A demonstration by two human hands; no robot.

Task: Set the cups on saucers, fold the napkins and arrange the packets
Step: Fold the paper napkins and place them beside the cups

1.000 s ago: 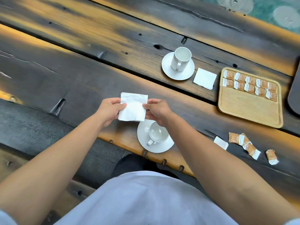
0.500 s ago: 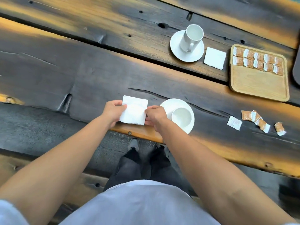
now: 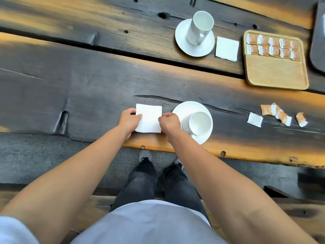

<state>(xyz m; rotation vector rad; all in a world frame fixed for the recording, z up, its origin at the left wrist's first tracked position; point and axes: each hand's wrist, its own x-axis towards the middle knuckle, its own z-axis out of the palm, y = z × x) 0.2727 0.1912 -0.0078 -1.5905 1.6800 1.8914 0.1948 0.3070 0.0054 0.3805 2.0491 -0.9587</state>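
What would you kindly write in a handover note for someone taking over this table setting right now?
Left hand holds the left edge of the near napkin; right hand pinches its right edge. It is a folded square, left of the near saucer.
Done: near cup on the near saucer; far cup on the far saucer, far napkin folded to its right; two rows of packets in the wooden tray.
Left: release the near napkin, then probably move the loose packets, right of the near cup, into the tray.
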